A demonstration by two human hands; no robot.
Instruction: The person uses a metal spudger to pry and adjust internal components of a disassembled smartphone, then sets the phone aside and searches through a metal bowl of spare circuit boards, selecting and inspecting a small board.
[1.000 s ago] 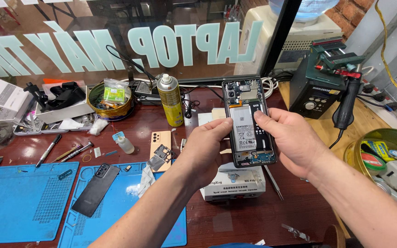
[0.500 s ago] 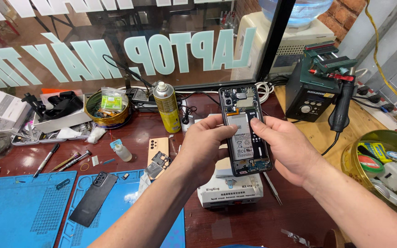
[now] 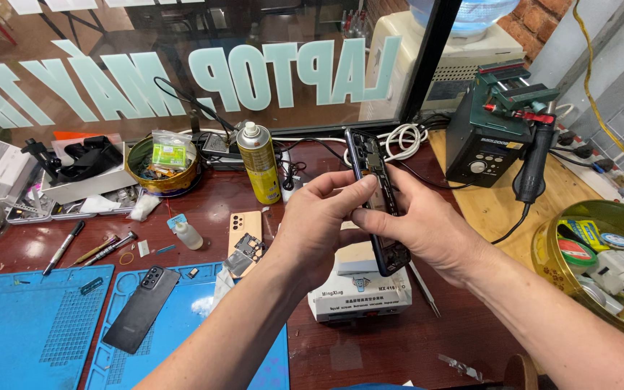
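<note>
Opened smartphone (image 3: pixel 375 206), back cover off, dark frame, circuit parts and camera module visible near the top; it is turned almost edge-on to the camera and held up above the middle of the dark red workbench (image 3: pixel 413 339), over a white boxy heating plate unit (image 3: pixel 359 292). Left hand (image 3: pixel 319 224) is curled closed around the phone's left edge, thumb and fingertips pinching near mid-height. Right hand (image 3: pixel 424 227) grips the right side, fingers wrapped behind, thumb pressing on the front edge; both hands closed on the phone. Below left, a black phone back cover (image 3: pixel 141 309) lies on a blue silicone mat (image 3: pixel 30 325); just beside the left forearm, a peach back cover (image 3: pixel 244 231) with a small circuit board on it. Yellow spray can (image 3: pixel 259 162) stands behind the left hand, near. Green hot-air station (image 3: pixel 496 130) sits to the right, well apart, its handle hanging at the side. Tweezers (image 3: pixel 425 287) lie under the right wrist. Open bench space shows in front of the white unit.
</note>
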